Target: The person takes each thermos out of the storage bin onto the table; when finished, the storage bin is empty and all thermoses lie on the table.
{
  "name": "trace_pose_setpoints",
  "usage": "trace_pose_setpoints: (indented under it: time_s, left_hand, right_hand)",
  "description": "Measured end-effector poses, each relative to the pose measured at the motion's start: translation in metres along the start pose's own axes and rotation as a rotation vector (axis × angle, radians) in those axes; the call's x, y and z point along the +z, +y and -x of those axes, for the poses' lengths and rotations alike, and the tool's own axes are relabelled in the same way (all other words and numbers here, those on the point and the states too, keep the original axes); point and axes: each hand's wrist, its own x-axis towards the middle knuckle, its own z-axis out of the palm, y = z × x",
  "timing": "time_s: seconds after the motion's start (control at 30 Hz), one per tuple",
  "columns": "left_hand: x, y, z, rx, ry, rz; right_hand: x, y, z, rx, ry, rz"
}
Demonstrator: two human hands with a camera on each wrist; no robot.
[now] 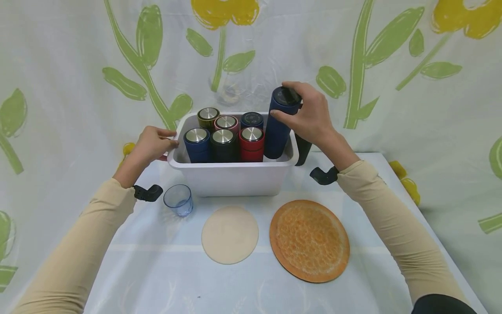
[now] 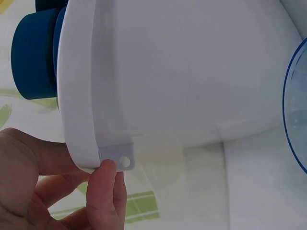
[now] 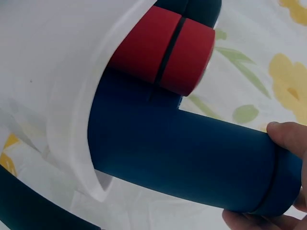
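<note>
Right hand (image 1: 311, 114) grips the blue bottle (image 1: 276, 133) round its capped end; bottle's slightly tilted, lower end inside the white bin (image 1: 235, 179), right side. Left hand (image 1: 150, 145) pinches the bin's left rim. Bottle looks rigid, probably fairly heavy, smooth enough to slip; I'd hold it round the upper body, just below the cap. Counts: one bin, one held bottle, six other bottles (image 1: 252, 150) inside, one glass (image 1: 179, 203), one pale disc (image 1: 230, 235), one brown round mat (image 1: 310, 241).

Blue glass (image 1: 178, 201) near pale disc (image 1: 229, 235)
</note>
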Motion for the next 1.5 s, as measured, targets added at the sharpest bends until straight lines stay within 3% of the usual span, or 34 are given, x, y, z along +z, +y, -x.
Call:
trace_pose_setpoints:
  time_s: [0.53, 0.87, 1.37, 1.5]
  left_hand:
    - [0.001, 0.003, 0.001, -0.011, 0.009, 0.009]
    - [0.002, 0.001, 0.000, -0.005, 0.010, 0.009]
    - [0.000, 0.000, -0.001, 0.004, 0.008, -0.002]
    - [0.000, 0.000, -0.001, 0.006, 0.006, -0.005]
  right_hand:
    - [-0.015, -0.013, -0.003, -0.022, 0.050, -0.009]
    - [-0.024, -0.019, -0.005, -0.123, 0.109, 0.010]
    - [-0.044, -0.041, -0.004, -0.148, 0.147, -0.012]
    - [-0.049, -0.044, -0.003, -0.195, 0.177, -0.020]
